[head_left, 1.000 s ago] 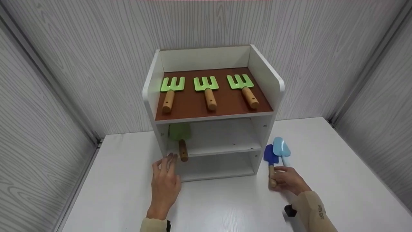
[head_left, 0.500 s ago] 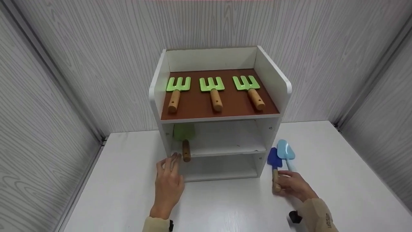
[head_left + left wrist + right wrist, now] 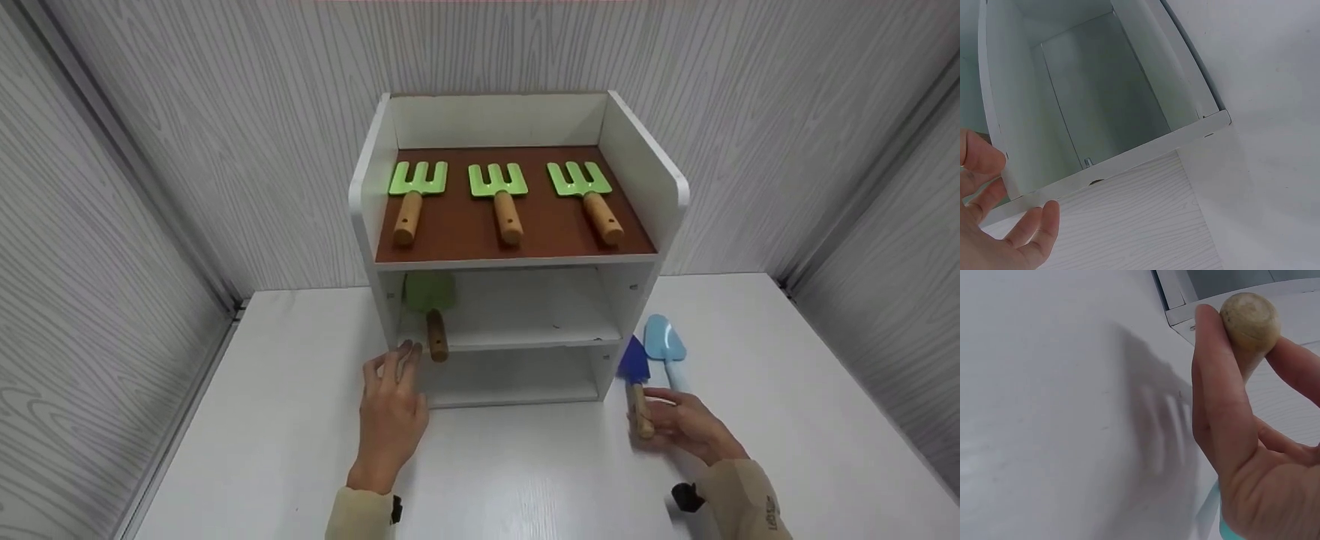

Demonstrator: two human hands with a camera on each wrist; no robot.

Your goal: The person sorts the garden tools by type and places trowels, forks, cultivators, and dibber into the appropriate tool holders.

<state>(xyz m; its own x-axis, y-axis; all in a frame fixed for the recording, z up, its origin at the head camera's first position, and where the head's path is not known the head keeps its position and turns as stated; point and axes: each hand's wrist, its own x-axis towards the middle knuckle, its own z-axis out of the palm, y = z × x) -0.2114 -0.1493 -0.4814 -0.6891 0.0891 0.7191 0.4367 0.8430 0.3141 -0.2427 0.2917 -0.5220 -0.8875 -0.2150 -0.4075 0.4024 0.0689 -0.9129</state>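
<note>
My right hand (image 3: pixel 686 424) pinches the wooden handle of a dark blue hand trowel (image 3: pixel 636 360) beside the shelf's right side. In the right wrist view the round handle end (image 3: pixel 1251 320) sits between thumb and fingers. Close by lies a light blue trowel (image 3: pixel 664 339), its handle partly behind that hand. My left hand (image 3: pixel 391 412) is at the front left edge of a white shelf unit (image 3: pixel 517 262). Its fingers (image 3: pixel 1044 230) and thumb lie on either side of the side panel's edge. Just right of these fingertips, a green trowel (image 3: pixel 430 291) rests on the middle shelf, handle jutting forward.
Three green hand forks (image 3: pixel 498 181) with wooden handles lie on the brown top shelf (image 3: pixel 457 225). The lower compartment (image 3: pixel 517 375) is below the green trowel. A white table (image 3: pixel 510 472) bears the unit, with grey wood-grain walls (image 3: pixel 187 150) around it.
The dark blue trowel has turned in my right hand, so its blade looks narrower. My left hand stays at the shelf edge. The head view has shifted slightly.
</note>
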